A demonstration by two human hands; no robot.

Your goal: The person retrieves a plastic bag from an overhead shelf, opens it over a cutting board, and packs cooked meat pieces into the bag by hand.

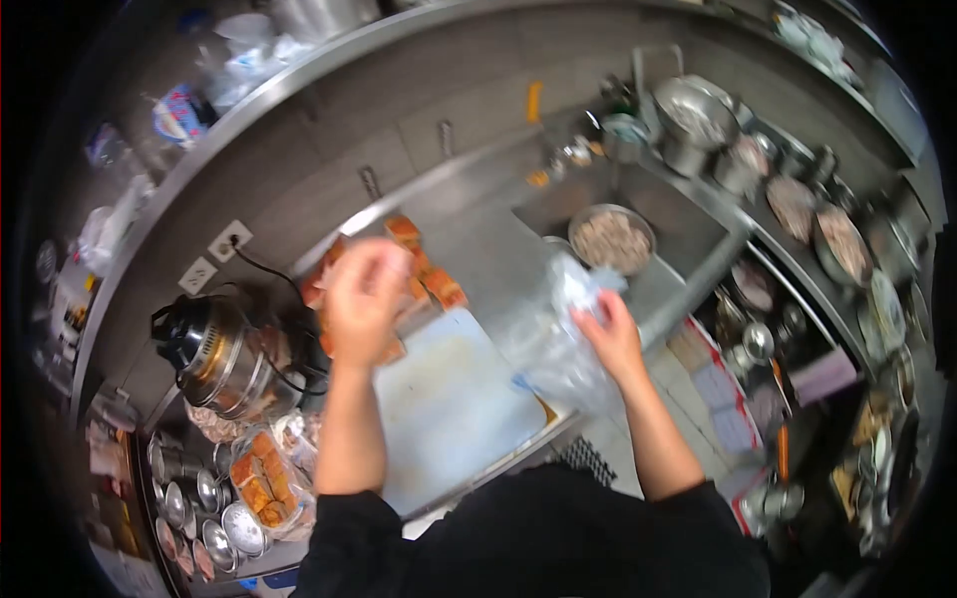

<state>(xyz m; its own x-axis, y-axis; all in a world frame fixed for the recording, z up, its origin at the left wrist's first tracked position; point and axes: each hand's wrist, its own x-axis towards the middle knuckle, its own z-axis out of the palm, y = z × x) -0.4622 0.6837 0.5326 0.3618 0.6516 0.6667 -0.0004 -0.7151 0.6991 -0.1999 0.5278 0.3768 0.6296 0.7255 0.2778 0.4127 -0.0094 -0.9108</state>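
My right hand (611,341) is closed on a crumpled clear plastic bag (573,349), which hangs beside the right edge of a white cutting board (449,399). My left hand (367,299) is raised over several reddish-brown food pieces (439,284) at the board's far left corner. Its fingers look curled together but are blurred, and whatever they hold, if anything, is hidden. The food pieces lie on the steel counter (478,239), partly covered by my left hand.
Beyond the bag, a bowl of pale chopped pieces (611,239) stands at the sink (678,219). A steel appliance with a black top (214,349) is at left, near an open container of browned food slabs (264,483). Metal pots (688,125) line the right.
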